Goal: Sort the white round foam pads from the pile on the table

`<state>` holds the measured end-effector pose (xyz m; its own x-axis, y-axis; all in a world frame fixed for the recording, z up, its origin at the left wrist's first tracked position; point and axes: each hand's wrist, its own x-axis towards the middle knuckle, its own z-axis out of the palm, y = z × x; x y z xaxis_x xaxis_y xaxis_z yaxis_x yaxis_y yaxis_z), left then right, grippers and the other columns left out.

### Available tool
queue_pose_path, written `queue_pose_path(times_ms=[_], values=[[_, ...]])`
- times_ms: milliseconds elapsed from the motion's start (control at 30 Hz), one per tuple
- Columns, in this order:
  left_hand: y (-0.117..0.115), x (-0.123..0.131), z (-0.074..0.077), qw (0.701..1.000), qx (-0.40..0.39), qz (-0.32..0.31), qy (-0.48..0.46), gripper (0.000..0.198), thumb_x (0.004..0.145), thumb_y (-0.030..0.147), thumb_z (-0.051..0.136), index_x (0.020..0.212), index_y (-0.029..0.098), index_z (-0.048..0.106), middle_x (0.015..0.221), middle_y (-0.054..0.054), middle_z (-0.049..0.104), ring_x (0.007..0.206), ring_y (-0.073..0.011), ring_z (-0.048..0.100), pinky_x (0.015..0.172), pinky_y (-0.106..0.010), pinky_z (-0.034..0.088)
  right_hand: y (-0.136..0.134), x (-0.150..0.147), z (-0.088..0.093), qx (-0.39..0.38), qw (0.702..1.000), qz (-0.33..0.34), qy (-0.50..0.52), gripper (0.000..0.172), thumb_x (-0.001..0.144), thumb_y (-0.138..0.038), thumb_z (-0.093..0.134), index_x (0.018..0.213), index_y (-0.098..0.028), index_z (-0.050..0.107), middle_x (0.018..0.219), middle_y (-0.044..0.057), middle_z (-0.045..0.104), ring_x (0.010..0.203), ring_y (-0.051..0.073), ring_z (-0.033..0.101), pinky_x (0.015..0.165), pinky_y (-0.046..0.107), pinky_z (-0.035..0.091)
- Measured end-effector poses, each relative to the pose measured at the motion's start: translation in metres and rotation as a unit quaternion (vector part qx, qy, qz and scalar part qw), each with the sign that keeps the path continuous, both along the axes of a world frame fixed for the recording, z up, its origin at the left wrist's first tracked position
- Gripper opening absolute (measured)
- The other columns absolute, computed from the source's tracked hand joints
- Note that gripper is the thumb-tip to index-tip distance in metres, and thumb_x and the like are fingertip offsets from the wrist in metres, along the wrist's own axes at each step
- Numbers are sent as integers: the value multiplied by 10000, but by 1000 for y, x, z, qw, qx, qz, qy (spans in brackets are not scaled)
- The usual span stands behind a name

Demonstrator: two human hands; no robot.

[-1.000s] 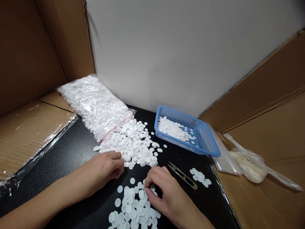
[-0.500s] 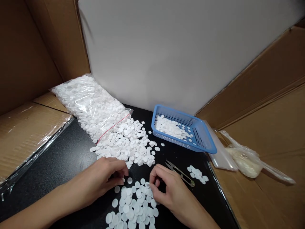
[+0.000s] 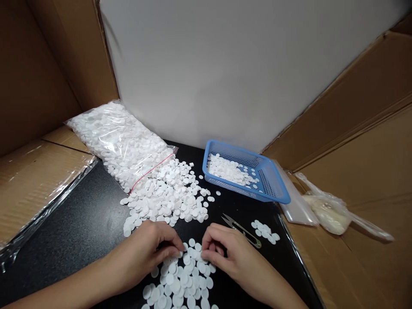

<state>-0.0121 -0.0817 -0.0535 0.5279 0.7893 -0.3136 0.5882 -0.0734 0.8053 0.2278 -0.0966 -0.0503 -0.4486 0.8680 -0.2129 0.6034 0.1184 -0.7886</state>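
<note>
Both my hands rest on a spread of small white discs (image 3: 183, 283) on the black table (image 3: 83, 223). My left hand (image 3: 148, 251) has its fingers curled, the fingertips pinched together at the top edge of that spread. My right hand (image 3: 228, 253) is curled too, thumb and fingers pressed on discs. What each pinch holds is too small to tell. A bigger heap of discs (image 3: 167, 197) lies just beyond my hands, spilling from a clear zip bag (image 3: 119, 141).
A blue mesh basket (image 3: 273, 189) with several discs stands at the back right. Thread snips (image 3: 241, 229) and a small cluster of discs (image 3: 265, 231) lie right of my right hand. Cardboard panels flank the table; plastic bags (image 3: 325, 210) lie at the right.
My left hand has slid right and nearer, from the big heap's edge to the near spread of discs. My right hand has shifted slightly. The view has drifted rightward.
</note>
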Motion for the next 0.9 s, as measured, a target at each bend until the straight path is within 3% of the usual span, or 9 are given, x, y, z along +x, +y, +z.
queue_pose_path(times_ms=[167,400,567,667,767,900], values=[[0,0,2,1000,4,6,-6,205,910,195,578,943,229,777,869,4,755,803,-159,664,711,-226,445,1,-10,-6,25,999,11,-30,212,822,-58,711,914,-248,700,804,-42,553,684,130,539,607,232,393],[1,1,0,1000,21,-1,4,161,905,203,597,903,216,757,860,-1,722,787,-158,642,694,-230,434,-2,-16,-3,22,1000,-9,12,217,766,4,693,745,-203,636,798,-40,562,662,112,511,581,217,374],[-1,1,-3,999,47,-13,-6,166,909,210,585,897,223,750,879,-11,708,806,-160,642,715,-242,444,-1,-16,-2,-72,986,-100,114,97,813,-167,676,740,-192,619,654,-40,577,615,126,525,567,228,396],[-1,1,-2,999,32,4,-21,136,891,198,589,892,212,724,822,5,699,739,-146,616,652,-230,428,1,-15,-4,-125,967,-132,178,136,817,-278,701,765,-189,611,638,-29,607,605,133,554,572,235,417],[-1,1,-1,998,54,9,-35,134,874,170,593,923,215,710,812,10,687,726,-142,609,635,-224,420,2,-14,-8,-133,956,-139,220,164,813,-316,709,791,-189,608,665,-19,620,619,139,589,593,247,450],[-3,0,-2,991,119,-49,-35,130,870,159,631,918,231,728,879,-7,674,815,-159,626,708,-239,425,2,-15,-8,-110,958,-141,225,151,814,-311,687,801,-188,600,673,-20,608,610,141,596,591,255,463]])
